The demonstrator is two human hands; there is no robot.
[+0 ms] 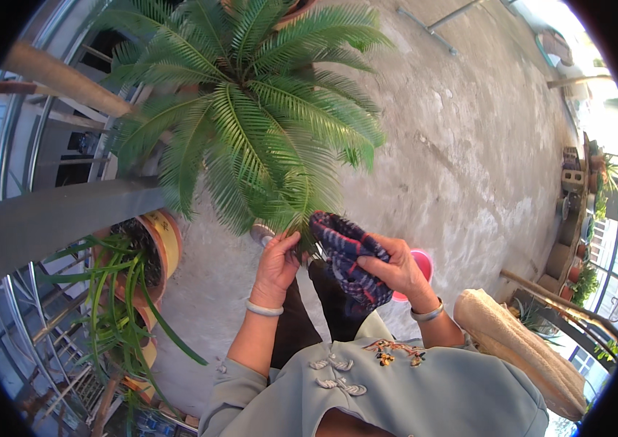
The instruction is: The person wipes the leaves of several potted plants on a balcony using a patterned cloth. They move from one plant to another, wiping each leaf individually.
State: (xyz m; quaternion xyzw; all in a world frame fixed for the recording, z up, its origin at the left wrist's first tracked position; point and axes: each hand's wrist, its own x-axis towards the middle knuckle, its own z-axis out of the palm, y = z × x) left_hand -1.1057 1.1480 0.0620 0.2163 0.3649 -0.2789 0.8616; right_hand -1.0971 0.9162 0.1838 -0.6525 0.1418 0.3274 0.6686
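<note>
A large sago palm (243, 82) spreads its green fronds over the upper left of the head view. My left hand (280, 265) pinches the tip of a frond that reaches down towards me. Just to its right, my right hand (396, 267) grips a bunched dark plaid cloth (350, 257) with red and white lines. The cloth's upper left end lies close beside the frond tip; whether they touch I cannot tell. Behind my right hand, a pink basin or bucket (423, 265) is partly hidden.
Terracotta pots (169, 246) with long-leaved plants line the left, beside a grey post (68, 213) and metal railings. A beige towel (516, 349) hangs at the lower right. Concrete floor (451, 136) stretches away on the right, towards bricks and more potted plants. A shoe shows below the palm.
</note>
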